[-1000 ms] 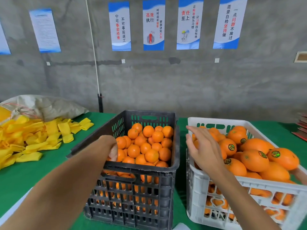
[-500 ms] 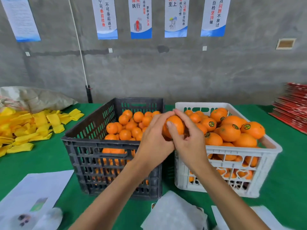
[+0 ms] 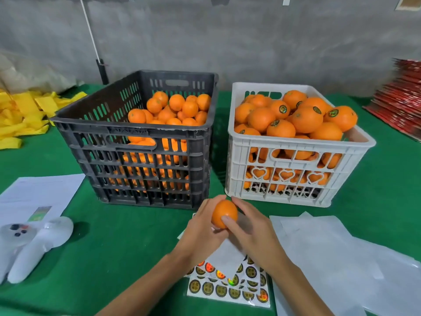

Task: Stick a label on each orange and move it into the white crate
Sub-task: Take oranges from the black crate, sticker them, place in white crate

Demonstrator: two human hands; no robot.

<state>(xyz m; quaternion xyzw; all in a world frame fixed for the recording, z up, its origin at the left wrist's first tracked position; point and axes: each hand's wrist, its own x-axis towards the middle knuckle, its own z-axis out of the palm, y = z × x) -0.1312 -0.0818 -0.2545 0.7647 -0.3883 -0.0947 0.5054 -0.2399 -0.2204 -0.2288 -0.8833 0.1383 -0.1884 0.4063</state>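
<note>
An orange (image 3: 223,212) is held low in front of the two crates, between my left hand (image 3: 201,231) on its left and my right hand (image 3: 249,231) on its right, whose thumb presses its front. No label shows on the side facing me. Below my hands lies a sheet of round gold labels (image 3: 227,286) on the green table. The black crate (image 3: 141,142) at the left holds unlabelled oranges. The white crate (image 3: 293,144) at the right is heaped with oranges, several carrying round labels.
Spent white backing sheets (image 3: 337,254) lie at the right front. A white controller (image 3: 34,245) and a printed paper (image 3: 38,192) sit at the left front. Yellow pieces (image 3: 20,117) pile at the far left. Red flat packs (image 3: 403,96) are stacked at the far right.
My hands carried the orange from above the crates down to just over the label sheet. The camera tilted downward, so the wall posters left the view.
</note>
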